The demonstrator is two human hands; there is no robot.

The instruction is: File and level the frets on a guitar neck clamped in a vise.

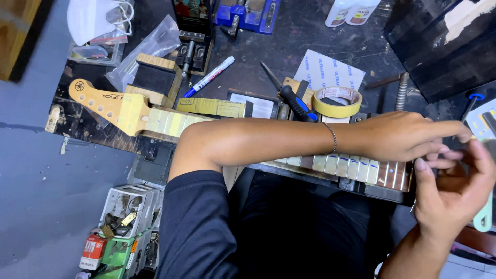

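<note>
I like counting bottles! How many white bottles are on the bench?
2. Both white bottles stand side by side at the bench's far edge, the left bottle touching the right bottle. Their tops are cut off by the picture, and more could be out of view.

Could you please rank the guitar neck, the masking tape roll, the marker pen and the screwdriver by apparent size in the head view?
1. guitar neck
2. masking tape roll
3. marker pen and screwdriver: similar length, too close to rank.

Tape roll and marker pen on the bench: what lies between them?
Head view: a blue-handled screwdriver lies between the marker and the tape roll, its handle end almost at the roll; otherwise dark bench.
</note>
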